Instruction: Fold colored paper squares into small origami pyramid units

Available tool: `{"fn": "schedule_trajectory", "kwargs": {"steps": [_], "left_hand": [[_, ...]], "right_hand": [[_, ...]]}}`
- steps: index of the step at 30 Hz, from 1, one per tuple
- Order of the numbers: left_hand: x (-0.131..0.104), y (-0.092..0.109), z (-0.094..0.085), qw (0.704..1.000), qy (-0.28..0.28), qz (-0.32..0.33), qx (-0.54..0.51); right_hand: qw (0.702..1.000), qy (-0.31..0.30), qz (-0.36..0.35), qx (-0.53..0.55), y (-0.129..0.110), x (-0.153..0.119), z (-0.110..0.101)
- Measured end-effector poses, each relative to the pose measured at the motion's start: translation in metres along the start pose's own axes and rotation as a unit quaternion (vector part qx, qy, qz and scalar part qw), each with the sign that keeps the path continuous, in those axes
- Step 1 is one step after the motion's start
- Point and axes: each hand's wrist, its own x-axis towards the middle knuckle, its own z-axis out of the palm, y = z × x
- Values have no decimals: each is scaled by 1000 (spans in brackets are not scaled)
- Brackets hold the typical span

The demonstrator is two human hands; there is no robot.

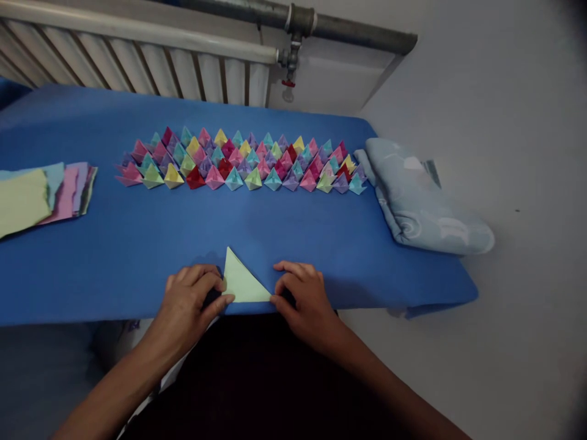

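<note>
A pale green paper triangle (pixel 243 282) lies near the front edge of the blue-covered table (pixel 321 238), its tall point toward the back left. My left hand (pixel 192 299) pinches the lower left corner between thumb and curled fingers. At the right corner, my right hand (pixel 305 299) holds the tip of the paper between thumb and forefinger. Behind the triangle, rows of small folded paper boats (pixel 233 177) in pink, blue, yellow, green, red and purple stand close together.
At the left lies a fanned stack of coloured paper sheets (pixel 22 198). A folded grey-blue patterned cloth (pixel 426 208) rests at the table's right end. Beyond the table are a white radiator (pixel 137 64) and a pipe with a red valve (pixel 288 83).
</note>
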Motion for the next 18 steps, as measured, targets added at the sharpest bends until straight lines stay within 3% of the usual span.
{"fn": "schedule_trajectory", "kwargs": {"steps": [3, 6, 10, 14, 18], "left_hand": [[-3, -1, 0, 998, 19, 41, 33], [-4, 3, 3, 988, 38, 131, 70], [-7, 6, 4, 967, 3, 238, 85], [-17, -1, 0, 963, 2, 244, 112], [-31, -12, 0, 965, 42, 223, 130]], "right_hand": [[1000, -2, -2, -1, 0, 0, 0], [1000, -3, -15, -17, 0, -1, 0], [999, -7, -29, -26, 0, -2, 0], [998, -12, -44, -43, 1, -4, -1], [995, -9, -70, -71, 3, -6, 0]]}}
